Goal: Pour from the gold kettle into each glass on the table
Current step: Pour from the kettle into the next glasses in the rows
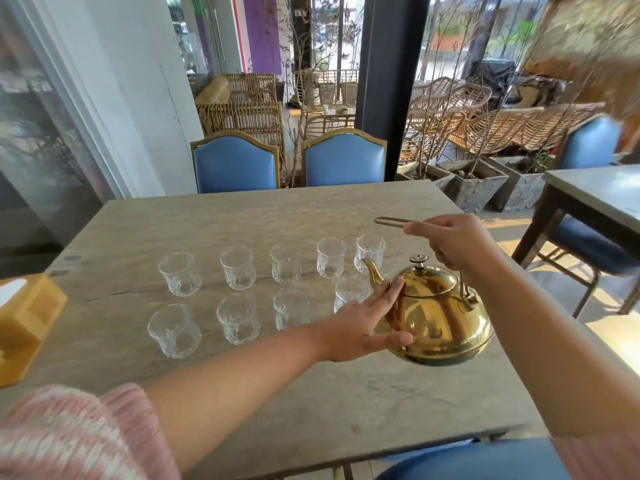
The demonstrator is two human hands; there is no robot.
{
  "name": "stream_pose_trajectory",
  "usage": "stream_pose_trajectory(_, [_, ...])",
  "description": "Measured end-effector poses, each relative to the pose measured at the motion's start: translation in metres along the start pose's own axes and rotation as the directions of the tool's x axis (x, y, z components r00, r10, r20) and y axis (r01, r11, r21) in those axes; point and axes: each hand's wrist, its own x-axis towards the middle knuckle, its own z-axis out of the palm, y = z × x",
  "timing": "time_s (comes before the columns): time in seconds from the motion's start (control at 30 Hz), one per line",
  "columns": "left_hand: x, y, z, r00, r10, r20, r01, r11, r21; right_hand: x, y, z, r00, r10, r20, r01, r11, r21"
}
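Observation:
The gold kettle point(434, 313) is at the right of the stone table point(242, 216), its spout pointing left toward the glasses. My right hand point(453, 240) grips its thin wire handle from above. My left hand point(363, 327) lies flat against the kettle's left side, fingers spread. Several clear glasses stand in two rows; the far-row rightmost glass point(370, 252) and the near-row rightmost glass point(349, 292) are just beyond the spout. The near-row leftmost glass point(174, 330) is farthest from it. All glasses look empty.
A yellow wooden box point(29, 320) sits at the table's left edge. Two blue chairs point(235, 162) face me across the table. Another table point(595, 192) and a blue chair stand to the right; planters and wicker furniture lie behind.

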Motion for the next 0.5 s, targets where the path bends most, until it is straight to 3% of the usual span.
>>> stream_pose_trajectory(0.33, [0.017, -0.012, -0.037, 0.994, -0.042, -0.103, 0.053, 0.994, 0.098, 0.035, -0.042, 0.021, 0.996, -0.077, 0.053, 0.083, 0.989, -0.124])
stream_pose_trajectory(0.5, [0.031, -0.026, -0.051, 0.994, -0.062, -0.095, 0.067, 0.996, 0.050, 0.063, -0.052, 0.035, 0.992, -0.066, 0.109, 0.083, 0.984, -0.159])
